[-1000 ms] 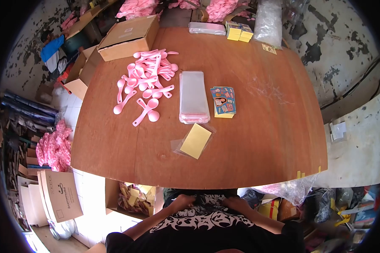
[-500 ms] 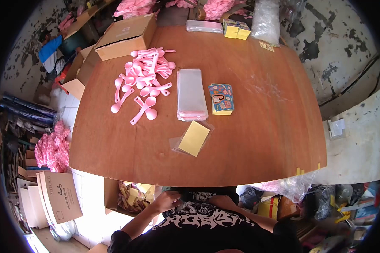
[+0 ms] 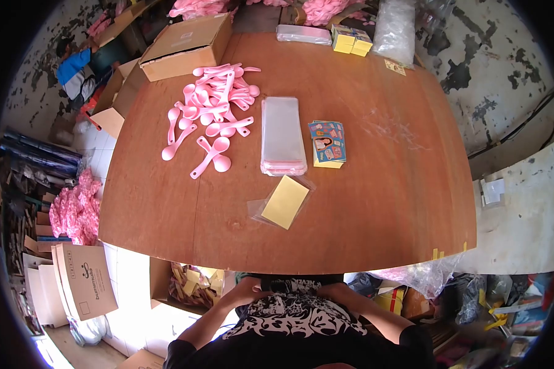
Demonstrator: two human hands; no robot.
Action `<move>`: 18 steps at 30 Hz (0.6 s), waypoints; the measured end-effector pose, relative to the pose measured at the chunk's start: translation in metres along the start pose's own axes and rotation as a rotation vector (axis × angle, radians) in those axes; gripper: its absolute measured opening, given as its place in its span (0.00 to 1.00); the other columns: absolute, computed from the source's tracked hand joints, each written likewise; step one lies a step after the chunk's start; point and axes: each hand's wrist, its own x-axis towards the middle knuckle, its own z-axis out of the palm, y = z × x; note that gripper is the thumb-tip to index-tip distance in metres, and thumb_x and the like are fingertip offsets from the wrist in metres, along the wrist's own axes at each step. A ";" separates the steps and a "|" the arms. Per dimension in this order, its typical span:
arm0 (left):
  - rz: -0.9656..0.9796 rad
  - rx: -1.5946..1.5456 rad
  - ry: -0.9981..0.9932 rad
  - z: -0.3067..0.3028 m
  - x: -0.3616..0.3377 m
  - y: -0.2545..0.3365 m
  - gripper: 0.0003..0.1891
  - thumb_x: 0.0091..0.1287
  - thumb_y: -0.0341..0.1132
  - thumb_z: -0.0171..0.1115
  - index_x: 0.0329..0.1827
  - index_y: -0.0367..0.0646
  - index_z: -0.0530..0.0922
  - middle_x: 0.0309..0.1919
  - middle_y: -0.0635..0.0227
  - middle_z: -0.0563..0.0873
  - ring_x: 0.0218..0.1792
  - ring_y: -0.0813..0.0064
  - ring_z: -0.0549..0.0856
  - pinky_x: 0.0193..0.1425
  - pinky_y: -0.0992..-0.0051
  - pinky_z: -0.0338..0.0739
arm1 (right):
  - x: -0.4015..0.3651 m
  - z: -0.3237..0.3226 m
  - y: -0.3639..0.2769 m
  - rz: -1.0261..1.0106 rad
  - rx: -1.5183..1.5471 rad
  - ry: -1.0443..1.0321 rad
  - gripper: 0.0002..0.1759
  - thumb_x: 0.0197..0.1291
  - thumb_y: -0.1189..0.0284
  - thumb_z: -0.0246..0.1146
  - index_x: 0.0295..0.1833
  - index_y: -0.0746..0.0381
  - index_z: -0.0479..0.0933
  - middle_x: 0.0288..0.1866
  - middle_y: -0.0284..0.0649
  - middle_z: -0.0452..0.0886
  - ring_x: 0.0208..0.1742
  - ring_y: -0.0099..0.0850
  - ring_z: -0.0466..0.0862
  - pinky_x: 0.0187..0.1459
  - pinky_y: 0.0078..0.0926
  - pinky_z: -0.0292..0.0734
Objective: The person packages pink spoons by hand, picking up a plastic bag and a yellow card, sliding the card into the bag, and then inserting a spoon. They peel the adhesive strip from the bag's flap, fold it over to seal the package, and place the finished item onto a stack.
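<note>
Both hands are low at my waist, below the near edge of the table. My left hand (image 3: 252,289) rests against the hem of my black shirt (image 3: 295,329), its fingers mostly hidden. On the other side of the hem, my right hand (image 3: 334,291) also lies against the cloth, fingers tucked out of sight. Nearest on the tabletop is a yellow card (image 3: 285,202) lying tilted on a clear plastic sleeve. Behind it sits a stack of clear plastic bags (image 3: 283,132). A pile of printed cards (image 3: 329,140) stands to their right.
Many pink spoons (image 3: 215,101) lie heaped on the table's left (image 3: 148,215). Behind them is a cardboard box (image 3: 188,46). Yellow card bundles (image 3: 351,40) and more bags (image 3: 303,34) sit at the far edge. An open carton of cards (image 3: 194,286) stands below. Another person (image 3: 75,74) is at far left.
My right hand has shifted slightly outward along the shirt hem, and my left hand has moved a little up. The view has tilted slightly; things on the table stay put.
</note>
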 end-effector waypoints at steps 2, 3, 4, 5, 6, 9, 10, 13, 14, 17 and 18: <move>-0.208 -0.046 0.025 -0.005 -0.007 -0.008 0.13 0.67 0.36 0.64 0.29 0.34 0.79 0.22 0.68 0.82 0.22 0.76 0.80 0.27 0.75 0.74 | -0.001 -0.007 -0.007 0.026 0.029 -0.051 0.16 0.54 0.75 0.60 0.50 0.63 0.78 0.45 0.51 0.82 0.50 0.50 0.83 0.49 0.41 0.77; -0.369 -0.306 0.100 -0.006 -0.013 -0.018 0.16 0.67 0.40 0.65 0.28 0.35 0.79 0.21 0.68 0.82 0.20 0.77 0.79 0.24 0.76 0.73 | -0.003 -0.014 -0.016 0.026 0.029 -0.054 0.16 0.54 0.75 0.60 0.50 0.63 0.78 0.45 0.51 0.82 0.50 0.50 0.83 0.49 0.41 0.77; -0.527 -0.566 0.176 -0.008 -0.020 -0.027 0.18 0.66 0.44 0.66 0.28 0.35 0.80 0.20 0.67 0.81 0.17 0.77 0.78 0.21 0.76 0.71 | -0.006 -0.025 -0.030 0.101 -0.043 -0.198 0.17 0.56 0.75 0.61 0.52 0.63 0.78 0.44 0.50 0.83 0.49 0.47 0.84 0.50 0.39 0.76; -0.575 -0.482 0.128 -0.012 -0.030 -0.031 0.20 0.66 0.48 0.65 0.29 0.37 0.81 0.19 0.66 0.82 0.16 0.78 0.79 0.19 0.77 0.73 | -0.009 -0.038 -0.046 0.174 -0.115 -0.341 0.17 0.58 0.75 0.61 0.54 0.62 0.78 0.44 0.49 0.83 0.48 0.45 0.84 0.50 0.37 0.76; -0.575 -0.482 0.130 -0.017 -0.036 -0.023 0.20 0.66 0.48 0.65 0.29 0.37 0.81 0.19 0.66 0.82 0.16 0.78 0.79 0.19 0.77 0.73 | -0.013 -0.055 -0.067 0.090 -0.088 -0.420 0.18 0.60 0.75 0.61 0.57 0.62 0.77 0.44 0.49 0.83 0.48 0.46 0.84 0.49 0.38 0.77; -0.638 0.264 -0.179 -0.040 -0.060 0.059 0.25 0.68 0.55 0.61 0.33 0.36 0.83 0.21 0.64 0.86 0.20 0.74 0.85 0.26 0.76 0.80 | -0.020 -0.117 -0.130 -0.151 -0.046 -0.377 0.19 0.67 0.68 0.63 0.61 0.60 0.75 0.43 0.46 0.84 0.45 0.43 0.84 0.47 0.36 0.78; -0.502 0.424 -0.325 -0.051 -0.064 0.066 0.27 0.67 0.58 0.61 0.36 0.37 0.84 0.21 0.64 0.86 0.23 0.70 0.87 0.31 0.74 0.82 | -0.015 -0.133 -0.142 -0.216 0.020 -0.237 0.19 0.69 0.63 0.62 0.61 0.59 0.76 0.43 0.42 0.84 0.41 0.37 0.84 0.44 0.33 0.78; -0.054 0.633 -0.376 -0.077 -0.075 0.168 0.20 0.70 0.53 0.61 0.35 0.44 0.85 0.21 0.64 0.87 0.25 0.68 0.88 0.34 0.69 0.79 | 0.027 -0.153 -0.155 -0.178 -0.150 0.432 0.15 0.66 0.73 0.63 0.58 0.61 0.76 0.41 0.40 0.85 0.38 0.33 0.87 0.42 0.25 0.80; 0.159 0.605 -0.311 -0.082 -0.076 0.199 0.13 0.68 0.45 0.65 0.37 0.44 0.85 0.26 0.67 0.89 0.25 0.70 0.89 0.30 0.75 0.81 | 0.047 -0.165 -0.161 -0.131 -0.238 0.517 0.14 0.66 0.73 0.64 0.55 0.62 0.76 0.39 0.41 0.85 0.37 0.36 0.87 0.40 0.28 0.80; 0.531 0.448 0.006 -0.087 -0.067 0.241 0.07 0.62 0.30 0.70 0.40 0.39 0.84 0.28 0.66 0.90 0.26 0.72 0.89 0.29 0.77 0.81 | 0.096 -0.177 -0.145 -0.211 -0.390 0.699 0.11 0.63 0.75 0.64 0.50 0.64 0.75 0.37 0.45 0.85 0.35 0.39 0.87 0.38 0.32 0.80; 0.617 0.463 0.158 -0.086 -0.055 0.253 0.08 0.62 0.30 0.70 0.42 0.38 0.83 0.31 0.64 0.90 0.29 0.70 0.90 0.30 0.77 0.81 | 0.110 -0.178 -0.135 -0.337 -0.452 0.785 0.10 0.62 0.76 0.65 0.48 0.64 0.75 0.36 0.47 0.85 0.35 0.41 0.87 0.37 0.34 0.79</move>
